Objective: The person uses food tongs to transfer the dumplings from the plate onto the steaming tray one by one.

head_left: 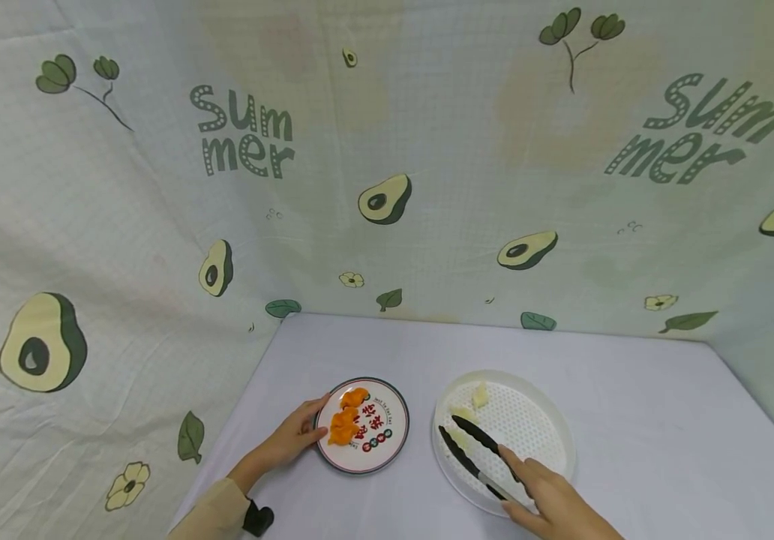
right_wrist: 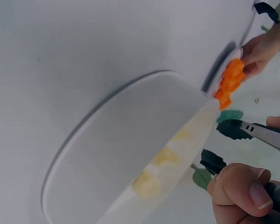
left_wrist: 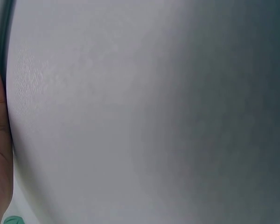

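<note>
My left hand [head_left: 294, 435] grips the left rim of a small white plate [head_left: 394, 420] with a dark edge and red lettering. Orange, dumpling-like pieces [head_left: 343, 426] lie on that plate near my thumb. My right hand [head_left: 545, 499] holds metal tongs [head_left: 495, 485] with black tips, their arms spread apart over a round white tray [head_left: 559, 435]. Small pale yellow pieces [head_left: 480, 394] sit on the tray's left part, some close to the tips. In the right wrist view, nothing shows between the tongs' tips. In the left wrist view, the left hand [left_wrist: 0, 154] appears only at the edge.
Both dishes stand on a white-covered table [head_left: 657, 420], the plate left of the tray with a narrow gap between them. A cloth [head_left: 441, 247] printed with avocados and leaves hangs behind the table and at its sides. A black strap [head_left: 257, 517] circles the left wrist.
</note>
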Demonstrator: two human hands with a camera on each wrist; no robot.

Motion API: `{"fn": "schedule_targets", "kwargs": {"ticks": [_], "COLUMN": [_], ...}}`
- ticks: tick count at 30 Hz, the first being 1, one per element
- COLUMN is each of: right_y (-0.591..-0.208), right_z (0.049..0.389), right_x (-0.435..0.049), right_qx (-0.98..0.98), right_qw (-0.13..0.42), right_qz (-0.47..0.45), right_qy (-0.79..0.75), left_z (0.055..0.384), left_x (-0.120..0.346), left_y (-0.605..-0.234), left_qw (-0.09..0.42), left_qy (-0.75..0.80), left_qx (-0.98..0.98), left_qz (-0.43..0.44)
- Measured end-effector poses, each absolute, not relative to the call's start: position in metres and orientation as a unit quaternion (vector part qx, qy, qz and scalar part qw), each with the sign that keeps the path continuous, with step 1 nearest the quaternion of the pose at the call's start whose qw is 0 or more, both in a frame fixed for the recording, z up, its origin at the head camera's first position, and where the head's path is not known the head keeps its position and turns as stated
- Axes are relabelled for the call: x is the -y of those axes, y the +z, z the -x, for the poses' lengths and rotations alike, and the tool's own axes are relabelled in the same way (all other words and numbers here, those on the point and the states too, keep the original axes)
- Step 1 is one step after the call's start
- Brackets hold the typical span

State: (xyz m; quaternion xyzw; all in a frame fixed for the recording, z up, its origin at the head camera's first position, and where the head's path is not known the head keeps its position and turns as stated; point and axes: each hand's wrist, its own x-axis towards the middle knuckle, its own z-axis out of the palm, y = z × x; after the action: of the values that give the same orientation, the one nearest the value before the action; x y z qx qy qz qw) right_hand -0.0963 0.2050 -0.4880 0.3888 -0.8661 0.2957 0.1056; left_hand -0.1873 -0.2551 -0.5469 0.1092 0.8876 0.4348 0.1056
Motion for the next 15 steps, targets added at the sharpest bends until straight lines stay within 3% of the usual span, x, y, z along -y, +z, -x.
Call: {"fn": "schedule_targets", "kwargs": {"ticks": [8,15], "right_y": [-0.459,-0.449], "right_z": [0.099,0.108], "right_x": [-0.175,-0.146], "right_qx": [0.889,0.887], "right_qw": [-0.030,-0.074], "right_qz": [-0.330,-0.330], "right_qy": [0.314,0.313], "left_z": [0.188,0.187], "left_x": [0.256,0.257], "left_y": [-0.548,-0.547], "left_qw": [0.106,0.111], "left_qy": [0.435,0.436], "left_qx": [-0.887,-0.885], "left_qz": [-0.117,-0.118]}}
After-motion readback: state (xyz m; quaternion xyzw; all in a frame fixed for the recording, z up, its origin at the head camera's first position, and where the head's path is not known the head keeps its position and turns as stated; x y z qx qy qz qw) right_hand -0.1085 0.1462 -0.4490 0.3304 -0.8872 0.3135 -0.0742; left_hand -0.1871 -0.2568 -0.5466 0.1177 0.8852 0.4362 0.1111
